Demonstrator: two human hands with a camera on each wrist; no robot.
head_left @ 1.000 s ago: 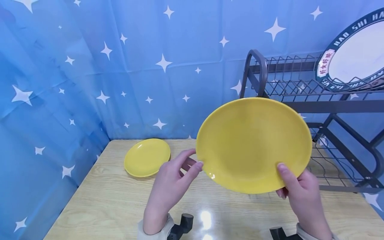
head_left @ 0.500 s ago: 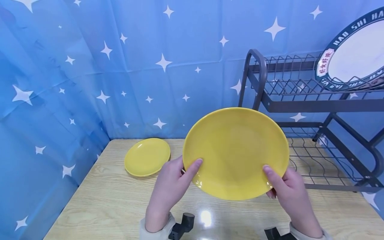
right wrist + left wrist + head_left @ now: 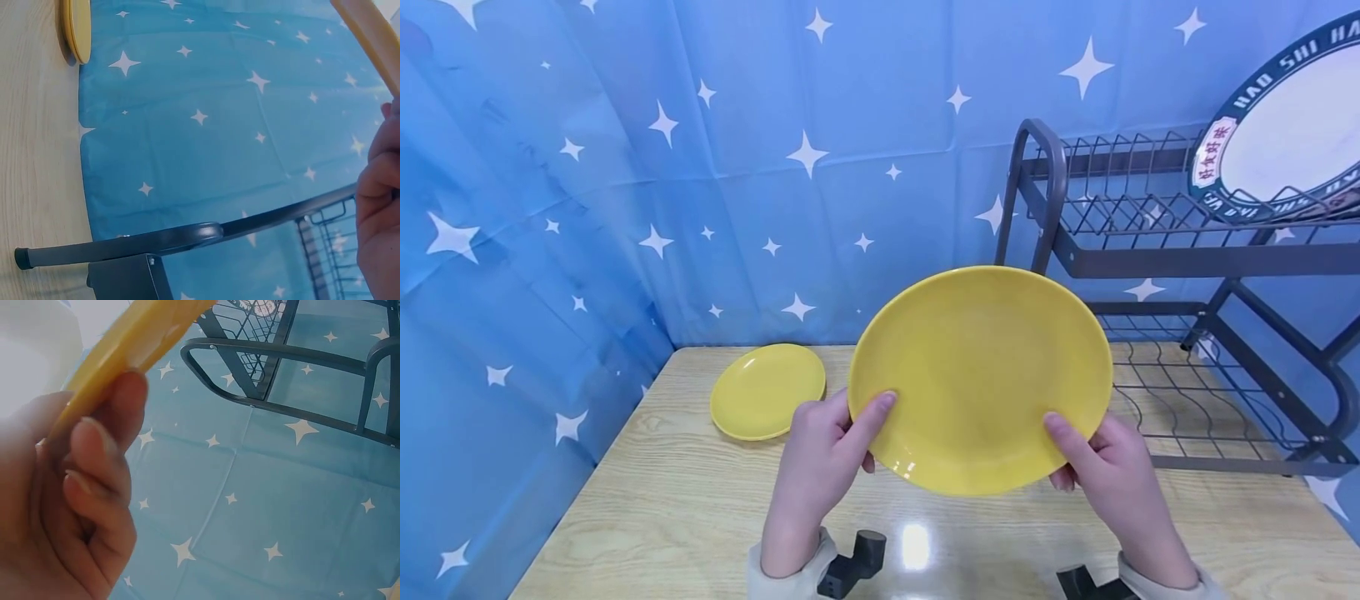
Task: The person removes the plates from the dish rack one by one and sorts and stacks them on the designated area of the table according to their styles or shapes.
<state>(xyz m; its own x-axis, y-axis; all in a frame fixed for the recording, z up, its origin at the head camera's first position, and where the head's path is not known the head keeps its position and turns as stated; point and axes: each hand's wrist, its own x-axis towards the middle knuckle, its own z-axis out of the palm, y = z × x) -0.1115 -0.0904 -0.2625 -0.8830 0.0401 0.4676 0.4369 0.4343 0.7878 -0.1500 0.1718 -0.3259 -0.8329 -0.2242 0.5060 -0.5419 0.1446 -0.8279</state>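
Both hands hold a yellow oval plate (image 3: 981,367) up over the table, its face tilted toward the head camera. My left hand (image 3: 820,454) grips the plate's lower left rim, thumb on the face and fingers behind. At the lower right rim, my right hand (image 3: 1112,475) pinches it the same way. The left wrist view has the left hand's fingers (image 3: 103,487) curled under the plate's edge (image 3: 134,347). In the right wrist view, the right hand (image 3: 384,200) is partly cut off beside the rim. Another yellow oval plate (image 3: 767,392) lies at the table's back left.
A dark two-tier metal rack (image 3: 1187,262) stands at the right. On its upper shelf leans a white oval plate (image 3: 1300,125) with a dark green lettered border. Blue star-patterned cloth (image 3: 737,208) hangs behind and left of the wooden table (image 3: 647,500).
The held plate has moved left and down, away from the rack. My left hand has gone from touching its edge to gripping the rim; the right hand keeps its grip.
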